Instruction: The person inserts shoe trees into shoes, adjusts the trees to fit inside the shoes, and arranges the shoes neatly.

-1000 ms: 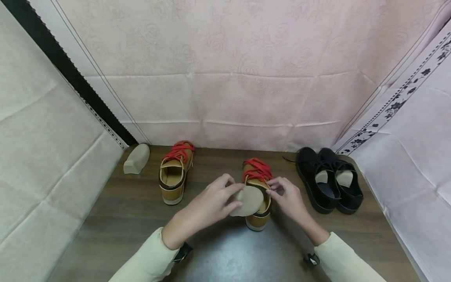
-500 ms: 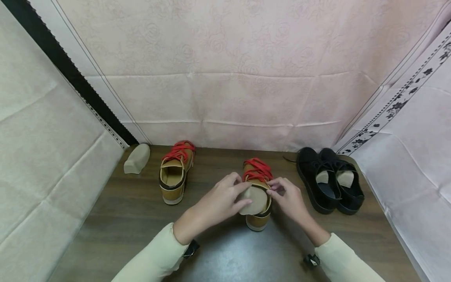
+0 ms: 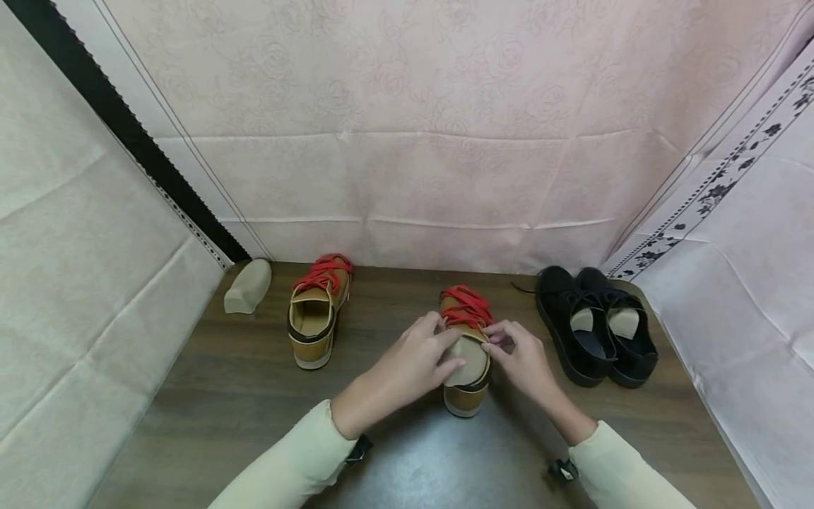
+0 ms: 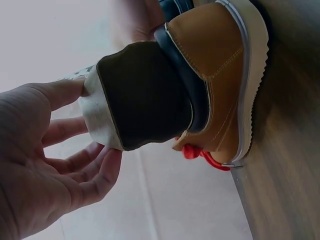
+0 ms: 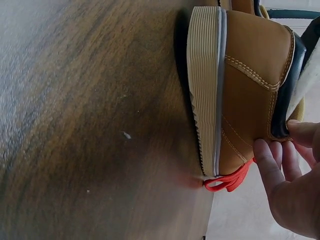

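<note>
A tan shoe (image 3: 463,404) with red laces (image 3: 467,305) stands on the floor between the hands, its heel towards me. The left hand (image 3: 410,364) pinches a beige shoe insert (image 3: 472,362) at its edge. In the left wrist view the insert shows a hollow dark underside (image 4: 145,95), its far end down inside the shoe's opening. Thumb and fingers of the right hand (image 3: 518,353) pinch the right side of the collar near the laces; the right wrist view shows them at the dark padded collar (image 5: 287,107).
The matching tan shoe (image 3: 311,339) stands further left, its opening facing me. Another beige insert (image 3: 248,286) lies by the left wall. Two black shoes (image 3: 572,346) with light inserts inside stand at right. Pale patterned sheets (image 3: 407,177) border the wooden floor (image 3: 222,424).
The left hand has moved right with the insert, bringing it from beside the shoe's opening to over and into it. The right hand stays at the collar.
</note>
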Action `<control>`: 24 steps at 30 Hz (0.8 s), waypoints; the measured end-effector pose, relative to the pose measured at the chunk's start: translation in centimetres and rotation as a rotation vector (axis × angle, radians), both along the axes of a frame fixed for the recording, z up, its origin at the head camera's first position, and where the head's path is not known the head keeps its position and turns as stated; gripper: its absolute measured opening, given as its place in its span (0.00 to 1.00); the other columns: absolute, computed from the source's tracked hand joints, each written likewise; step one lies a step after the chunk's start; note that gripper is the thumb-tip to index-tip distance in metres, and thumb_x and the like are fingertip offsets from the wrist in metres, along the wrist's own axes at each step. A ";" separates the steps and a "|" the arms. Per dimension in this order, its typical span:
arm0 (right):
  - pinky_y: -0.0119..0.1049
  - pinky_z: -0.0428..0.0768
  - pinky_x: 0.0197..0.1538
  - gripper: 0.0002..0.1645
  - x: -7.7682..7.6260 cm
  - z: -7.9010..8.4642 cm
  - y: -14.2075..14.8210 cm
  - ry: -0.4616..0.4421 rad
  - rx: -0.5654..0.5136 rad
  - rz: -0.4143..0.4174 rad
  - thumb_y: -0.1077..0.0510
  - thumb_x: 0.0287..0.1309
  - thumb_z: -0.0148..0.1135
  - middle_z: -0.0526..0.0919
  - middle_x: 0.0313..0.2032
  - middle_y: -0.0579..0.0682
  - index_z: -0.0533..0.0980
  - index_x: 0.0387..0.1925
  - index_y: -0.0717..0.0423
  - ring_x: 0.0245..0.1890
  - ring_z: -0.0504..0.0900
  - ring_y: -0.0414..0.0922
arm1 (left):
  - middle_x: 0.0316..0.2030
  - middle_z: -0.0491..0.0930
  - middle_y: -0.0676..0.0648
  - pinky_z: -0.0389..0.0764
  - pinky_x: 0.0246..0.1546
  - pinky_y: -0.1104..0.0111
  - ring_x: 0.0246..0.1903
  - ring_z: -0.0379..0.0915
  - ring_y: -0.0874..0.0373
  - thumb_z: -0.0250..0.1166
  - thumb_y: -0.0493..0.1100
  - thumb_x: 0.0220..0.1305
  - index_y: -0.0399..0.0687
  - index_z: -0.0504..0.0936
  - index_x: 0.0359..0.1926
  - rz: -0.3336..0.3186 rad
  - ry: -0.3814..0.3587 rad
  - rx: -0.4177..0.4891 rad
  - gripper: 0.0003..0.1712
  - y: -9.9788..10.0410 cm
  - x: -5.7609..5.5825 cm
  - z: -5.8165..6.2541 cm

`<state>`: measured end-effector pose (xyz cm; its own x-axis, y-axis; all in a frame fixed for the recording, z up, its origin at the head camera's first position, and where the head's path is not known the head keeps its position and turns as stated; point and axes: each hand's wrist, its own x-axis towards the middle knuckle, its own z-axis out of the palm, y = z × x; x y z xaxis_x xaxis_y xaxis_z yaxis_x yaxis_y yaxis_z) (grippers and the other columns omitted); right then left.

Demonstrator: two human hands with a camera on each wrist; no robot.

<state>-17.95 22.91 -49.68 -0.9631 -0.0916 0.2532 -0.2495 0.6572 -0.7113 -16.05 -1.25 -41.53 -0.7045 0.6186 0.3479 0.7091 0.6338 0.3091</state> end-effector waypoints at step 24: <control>0.39 0.85 0.44 0.12 0.0 0.1 0.1 0.003 0.017 0.001 0.61 0.61 0.74 0.82 0.37 0.47 0.83 0.45 0.50 0.39 0.84 0.43 | 0.50 0.77 0.46 0.78 0.41 0.71 0.45 0.73 0.57 0.70 0.53 0.68 0.47 0.82 0.63 -0.066 -0.127 -0.024 0.27 1.0 -1.1 -0.9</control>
<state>-17.91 23.06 -49.63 -0.9622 -0.0972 0.2545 -0.2525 0.6687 -0.6993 -17.19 -0.24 -42.45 -0.6996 0.6720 0.2430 0.7055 0.5955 0.3843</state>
